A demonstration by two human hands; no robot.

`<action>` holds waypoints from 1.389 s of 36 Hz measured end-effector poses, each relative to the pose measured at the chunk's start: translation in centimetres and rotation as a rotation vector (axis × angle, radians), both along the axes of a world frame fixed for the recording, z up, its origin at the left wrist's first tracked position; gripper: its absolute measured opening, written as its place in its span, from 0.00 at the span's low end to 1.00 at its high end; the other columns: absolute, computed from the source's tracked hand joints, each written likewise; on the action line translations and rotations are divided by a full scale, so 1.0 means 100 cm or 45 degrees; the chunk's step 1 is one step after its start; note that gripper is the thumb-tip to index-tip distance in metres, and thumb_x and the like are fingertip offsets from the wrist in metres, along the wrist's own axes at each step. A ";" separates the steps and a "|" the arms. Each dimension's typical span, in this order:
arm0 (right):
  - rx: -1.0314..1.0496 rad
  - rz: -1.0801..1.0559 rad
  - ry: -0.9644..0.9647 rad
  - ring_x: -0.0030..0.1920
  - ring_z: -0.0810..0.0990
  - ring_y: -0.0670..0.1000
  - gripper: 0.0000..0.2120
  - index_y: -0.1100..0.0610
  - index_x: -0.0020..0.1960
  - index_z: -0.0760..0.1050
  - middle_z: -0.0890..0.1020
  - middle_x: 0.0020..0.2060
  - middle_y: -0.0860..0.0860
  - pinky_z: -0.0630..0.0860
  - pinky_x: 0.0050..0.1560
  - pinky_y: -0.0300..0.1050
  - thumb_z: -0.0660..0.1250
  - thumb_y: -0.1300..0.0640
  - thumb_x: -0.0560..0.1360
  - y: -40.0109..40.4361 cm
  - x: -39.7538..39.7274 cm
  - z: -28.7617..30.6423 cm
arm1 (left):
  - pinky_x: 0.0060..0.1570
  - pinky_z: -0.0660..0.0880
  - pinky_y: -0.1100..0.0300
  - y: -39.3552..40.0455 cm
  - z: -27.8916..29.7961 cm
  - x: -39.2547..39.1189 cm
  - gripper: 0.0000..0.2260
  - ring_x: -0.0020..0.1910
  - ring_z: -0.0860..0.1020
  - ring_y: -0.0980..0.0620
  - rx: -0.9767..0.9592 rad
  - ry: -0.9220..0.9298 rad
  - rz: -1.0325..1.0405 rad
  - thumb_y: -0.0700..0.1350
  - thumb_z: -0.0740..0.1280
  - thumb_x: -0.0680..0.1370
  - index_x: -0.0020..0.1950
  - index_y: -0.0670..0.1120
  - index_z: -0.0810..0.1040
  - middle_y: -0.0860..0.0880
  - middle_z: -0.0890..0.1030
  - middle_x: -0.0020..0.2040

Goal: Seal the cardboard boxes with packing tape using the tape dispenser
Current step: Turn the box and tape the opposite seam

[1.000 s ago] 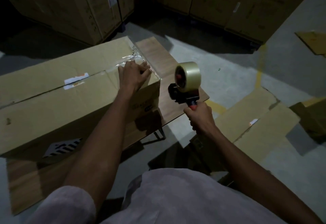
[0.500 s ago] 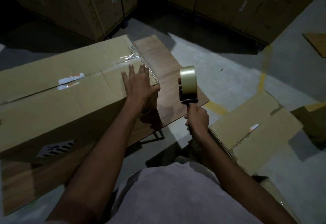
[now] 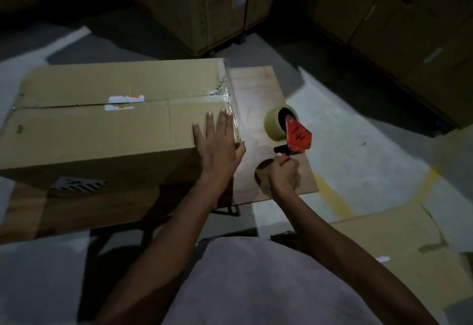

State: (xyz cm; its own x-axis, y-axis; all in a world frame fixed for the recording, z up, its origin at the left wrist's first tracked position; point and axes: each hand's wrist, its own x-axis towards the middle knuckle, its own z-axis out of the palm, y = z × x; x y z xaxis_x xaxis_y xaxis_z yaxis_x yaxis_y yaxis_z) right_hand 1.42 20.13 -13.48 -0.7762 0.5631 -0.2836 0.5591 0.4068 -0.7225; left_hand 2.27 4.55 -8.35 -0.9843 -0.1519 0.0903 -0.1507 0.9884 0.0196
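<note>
A long cardboard box (image 3: 102,130) lies on a low wooden table (image 3: 258,94). Clear tape runs along its top seam and down its right end. My left hand (image 3: 217,145) lies flat, fingers spread, on the box's top right corner, over the taped edge. My right hand (image 3: 284,173) grips the handle of a red tape dispenser (image 3: 297,137) with a roll of pale tape (image 3: 275,122). The dispenser is held just right of the box, over the table, tilted away from the box, apart from it.
Tall stacked cartons (image 3: 204,4) stand behind the table and more at the back right (image 3: 409,17). Flattened cardboard (image 3: 399,242) lies on the concrete floor at the right, near a yellow floor line (image 3: 337,201). My light shirt fills the bottom of the view.
My left hand slid back along the box's right edge and now lies flat. The dispenser has turned, its red side now facing up, and sits closer to the table. My head shifted right.
</note>
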 end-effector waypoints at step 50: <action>-0.739 0.388 0.044 0.52 0.84 0.51 0.15 0.51 0.65 0.77 0.85 0.58 0.54 0.80 0.47 0.42 0.61 0.44 0.85 -0.042 0.002 0.065 | 0.71 0.61 0.46 -0.066 0.054 -0.041 0.37 0.68 0.70 0.41 -0.133 -0.172 -0.809 0.67 0.58 0.78 0.76 0.41 0.66 0.40 0.69 0.75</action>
State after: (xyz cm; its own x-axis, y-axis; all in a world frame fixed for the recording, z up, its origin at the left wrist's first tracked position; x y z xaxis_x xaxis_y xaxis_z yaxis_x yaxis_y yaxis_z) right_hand 1.63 15.88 -7.02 -0.8910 0.0794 -0.4470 0.4527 0.0818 -0.8879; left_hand -1.79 -2.09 -2.98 -0.8830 0.4658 -0.0573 0.4688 0.8813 -0.0597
